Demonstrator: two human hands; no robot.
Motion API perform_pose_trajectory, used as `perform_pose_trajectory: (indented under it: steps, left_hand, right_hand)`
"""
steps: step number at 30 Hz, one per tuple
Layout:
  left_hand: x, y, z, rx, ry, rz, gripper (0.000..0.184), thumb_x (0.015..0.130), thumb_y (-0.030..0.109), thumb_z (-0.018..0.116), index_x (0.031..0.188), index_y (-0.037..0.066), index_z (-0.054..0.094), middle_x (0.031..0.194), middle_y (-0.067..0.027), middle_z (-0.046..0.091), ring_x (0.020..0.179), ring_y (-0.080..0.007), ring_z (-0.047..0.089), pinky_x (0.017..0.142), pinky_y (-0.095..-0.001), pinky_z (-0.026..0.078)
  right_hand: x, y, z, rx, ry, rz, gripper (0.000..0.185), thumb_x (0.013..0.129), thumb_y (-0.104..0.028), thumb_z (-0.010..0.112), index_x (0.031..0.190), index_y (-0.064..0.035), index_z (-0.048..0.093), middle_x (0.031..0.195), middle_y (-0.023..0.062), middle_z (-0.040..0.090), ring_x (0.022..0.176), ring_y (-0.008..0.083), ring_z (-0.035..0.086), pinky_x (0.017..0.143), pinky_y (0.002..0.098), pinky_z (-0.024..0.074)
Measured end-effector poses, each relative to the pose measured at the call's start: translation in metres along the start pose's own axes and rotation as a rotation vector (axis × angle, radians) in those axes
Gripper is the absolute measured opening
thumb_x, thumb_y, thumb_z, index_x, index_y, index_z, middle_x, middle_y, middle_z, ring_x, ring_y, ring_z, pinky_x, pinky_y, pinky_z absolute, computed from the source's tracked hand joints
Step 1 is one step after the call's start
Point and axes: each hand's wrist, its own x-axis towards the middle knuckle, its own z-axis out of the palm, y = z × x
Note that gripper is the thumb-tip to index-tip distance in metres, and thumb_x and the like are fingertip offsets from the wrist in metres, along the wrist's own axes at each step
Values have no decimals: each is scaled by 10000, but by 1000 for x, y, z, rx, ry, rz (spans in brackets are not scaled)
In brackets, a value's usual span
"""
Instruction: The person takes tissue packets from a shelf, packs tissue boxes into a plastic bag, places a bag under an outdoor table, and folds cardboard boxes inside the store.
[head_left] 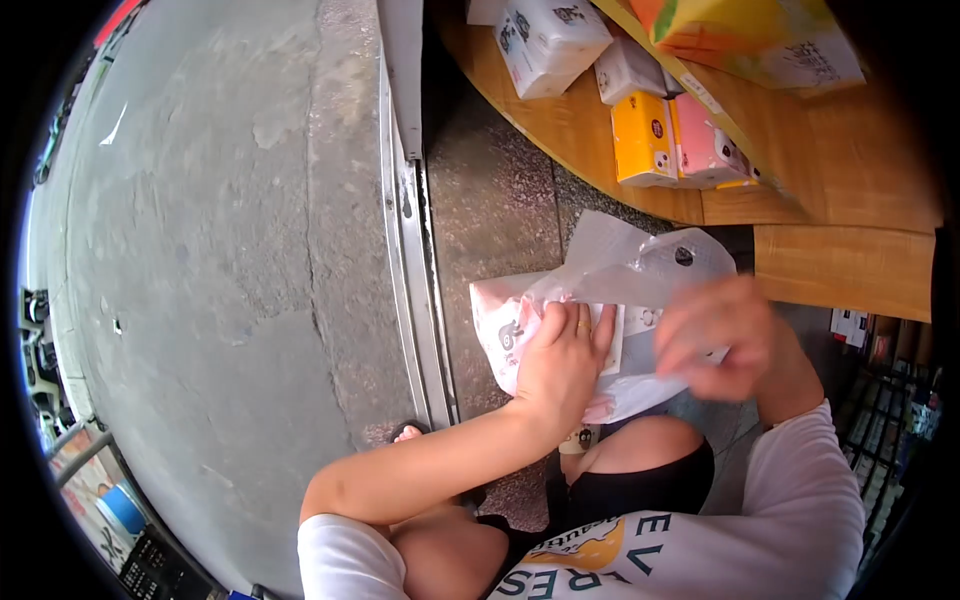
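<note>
A tissue pack (497,318) with a pink and white printed wrapper lies in a thin, clear plastic bag (610,250) above my knees. My left hand (562,355), with a ring on one finger, rests on top of the pack, its fingers apart and pressed against the wrapper and bag film. Over the bag's right side is my right hand (715,338), smeared by motion. Whether it pinches any of the film cannot be made out. The bag's upper part, with a handle hole, spreads beyond both hands.
A curved wooden counter (690,205) stands ahead to the right, bearing a yellow tissue pack (642,138), a pink pack (708,145) and white packs (550,45). A metal door track (408,260) crosses the floor on my left. Dark wire racks (880,420) are at far right.
</note>
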Motion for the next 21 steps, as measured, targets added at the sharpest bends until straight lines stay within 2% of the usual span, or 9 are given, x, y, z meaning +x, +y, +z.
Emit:
perform_pose_trajectory:
  steps: [1,3,6,8,9,12,16,18,21]
  left_hand:
    - [1,1,-1,-16,20,-17,569,789,241,456,1305,36,332,1048,-108,538,1060,-233,444,929,-355,204]
    - [1,3,2,-10,24,-34,567,789,239,456,1300,27,332,1044,-105,540,1052,-231,451,928,-354,205]
    - [-3,4,1,26,24,-67,570,787,239,458,1287,-2,325,1032,-92,545,1015,-232,475,930,-392,216]
    - [-4,4,3,109,57,-192,594,777,249,486,1287,-5,317,1029,-80,546,1001,-236,479,955,-459,201]
    - [-3,-1,4,42,-63,-172,678,750,293,546,1297,-15,289,1046,-87,536,1008,-247,475,971,-569,164]
    - [-2,-8,-4,-110,-80,-234,767,700,359,614,1281,-26,294,1094,-100,509,1039,-247,462,964,-634,142]
    - [-15,-10,10,-418,251,-16,962,521,475,730,1263,14,326,1107,-163,455,1064,-294,456,909,-668,184]
    - [-17,-12,7,-537,405,114,892,505,450,741,1226,60,389,1095,-147,454,1077,-288,449,885,-639,226]
    - [-17,-11,6,-494,615,233,852,532,378,746,1241,74,385,1142,-151,449,1099,-296,437,901,-605,236]
  right_hand:
    - [-4,4,7,-2,13,2,124,705,-110,589,756,-2,556,757,115,562,716,285,560,641,337,450]
    - [-11,35,30,-294,-155,395,180,678,-138,616,775,7,573,780,154,575,735,327,567,673,376,456]
    - [-8,62,37,-469,-24,507,395,651,-250,666,928,11,562,848,187,589,800,354,565,722,400,448]
    - [-3,57,39,-527,-11,494,461,637,-290,684,955,18,555,883,197,591,827,355,566,744,396,449]
    - [-1,54,38,-593,4,482,528,624,-330,702,983,25,549,919,208,592,853,357,568,766,392,449]
    - [-4,82,39,-521,-36,538,628,614,-406,717,1012,46,538,967,240,579,892,362,567,804,378,447]
    - [-14,100,17,-111,-407,647,752,590,-419,756,1104,53,478,1012,198,583,919,267,578,803,320,455]
    - [-32,88,14,152,-334,545,796,587,-323,782,1191,17,390,1080,170,550,957,229,554,808,314,448]
    - [-41,4,1,-222,-192,402,749,597,-315,750,1176,0,393,1058,177,553,948,243,560,798,328,448]
